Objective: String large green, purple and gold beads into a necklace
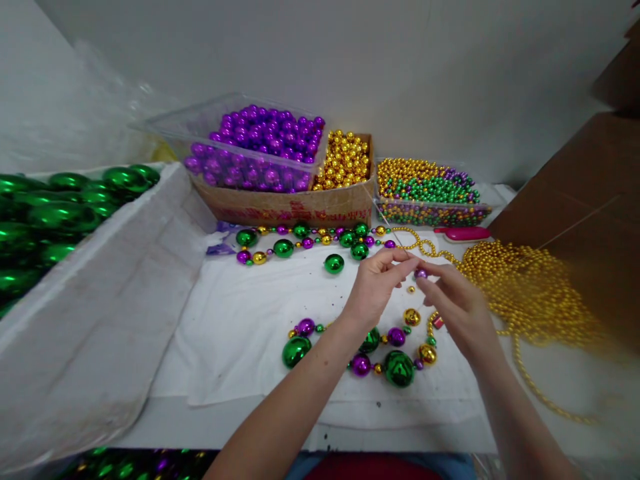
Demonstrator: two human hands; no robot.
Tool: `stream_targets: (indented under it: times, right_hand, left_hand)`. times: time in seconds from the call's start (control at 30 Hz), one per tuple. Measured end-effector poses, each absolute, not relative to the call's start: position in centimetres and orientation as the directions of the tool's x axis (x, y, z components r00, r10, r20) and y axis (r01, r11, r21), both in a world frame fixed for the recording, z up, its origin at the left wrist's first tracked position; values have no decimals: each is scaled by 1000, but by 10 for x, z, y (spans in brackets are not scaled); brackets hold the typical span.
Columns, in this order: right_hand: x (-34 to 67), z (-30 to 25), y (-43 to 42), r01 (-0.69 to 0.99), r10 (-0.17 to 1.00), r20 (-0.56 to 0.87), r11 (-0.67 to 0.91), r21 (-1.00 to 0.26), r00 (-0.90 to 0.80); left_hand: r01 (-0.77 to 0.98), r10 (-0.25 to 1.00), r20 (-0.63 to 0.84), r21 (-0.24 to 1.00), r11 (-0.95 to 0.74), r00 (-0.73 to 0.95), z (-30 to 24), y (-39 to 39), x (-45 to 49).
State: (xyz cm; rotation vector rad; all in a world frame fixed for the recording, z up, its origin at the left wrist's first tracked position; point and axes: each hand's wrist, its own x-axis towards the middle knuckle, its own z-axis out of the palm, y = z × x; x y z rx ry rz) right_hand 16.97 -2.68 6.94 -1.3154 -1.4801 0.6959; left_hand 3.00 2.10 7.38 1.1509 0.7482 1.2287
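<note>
My left hand (376,283) and my right hand (457,307) meet above the white cloth (240,320). The right fingers pinch a small purple bead (421,273); the left fingertips are pinched just beside it, on something too thin to make out. A small gold bead (411,289) hangs just under them. Under my wrists lies a string of green, purple and gold balls (385,357). A loose green ball (334,263) lies further back, before a second beaded string (310,241).
At the back stand a clear tub of purple balls (250,150), a cardboard box with gold balls (345,160) and a tray of small mixed beads (427,190). A heap of gold bead chain (525,287) lies right, a pink tool (463,233) behind it. Green balls fill a white box (55,207) left.
</note>
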Motion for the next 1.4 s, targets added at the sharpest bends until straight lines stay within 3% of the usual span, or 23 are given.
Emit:
stream_targets:
  times: [0.2, 0.43, 0.73, 0.8, 0.87, 1.03, 1.2, 1.4]
  right_hand:
    - [175, 62, -18, 343, 946, 305, 251, -905, 113]
    - [183, 53, -9, 275, 953, 242, 187, -943, 183]
    - [175, 64, -6, -97, 956, 75, 107, -990, 285]
    - [180, 74, -5, -143, 941, 92, 145, -979, 324]
    - [189, 85, -5, -162, 919, 128, 200, -966, 374]
    - [205, 102, -6, -76, 832, 232, 310, -948, 503]
    - [209, 95, -10, -160, 813, 166, 302, -940, 558]
    - [206, 58, -23, -294, 865, 38, 211, -932, 500]
  left_hand:
    - [-238, 948, 235, 954, -183, 214, 71, 28, 40]
    - [-241, 946, 245, 951, -192, 214, 64, 31, 42]
    - [-250, 956, 151, 964, -87, 250, 60, 27, 34]
    - [-128, 954, 120, 988, -88, 276, 44, 21, 20]
    - [101, 938, 100, 985, -140, 332, 24, 11, 3]
    - [582, 869, -31, 754, -305, 494, -14, -17, -29]
    - [763, 892, -97, 563, -316, 441, -13, -25, -46]
    - [901, 961, -127, 396, -179, 247, -4, -20, -79]
